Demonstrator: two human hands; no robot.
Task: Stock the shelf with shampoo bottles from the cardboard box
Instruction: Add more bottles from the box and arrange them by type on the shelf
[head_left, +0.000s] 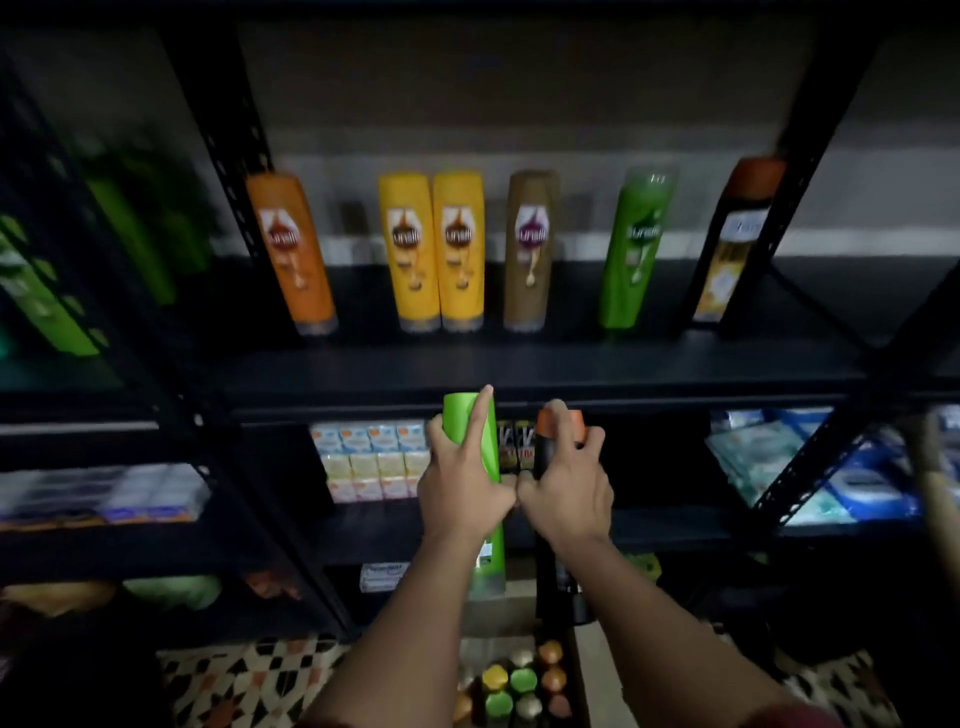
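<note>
We see both arms raised forward, bare forearms running up from bottom of view and drawing closer together toward hands. Left hand (462, 480) back toward us, fingers wrapped round green bottle (480, 441), index finger stretched straight up along its side. Right hand (569, 488) level with it, just beside, fingers curled over top of dark bottle with orange cap (558, 431), fingertips on cap. Thumbs nearly meet between the two hands. Dark red sleeve edge shows at lower right.
</note>
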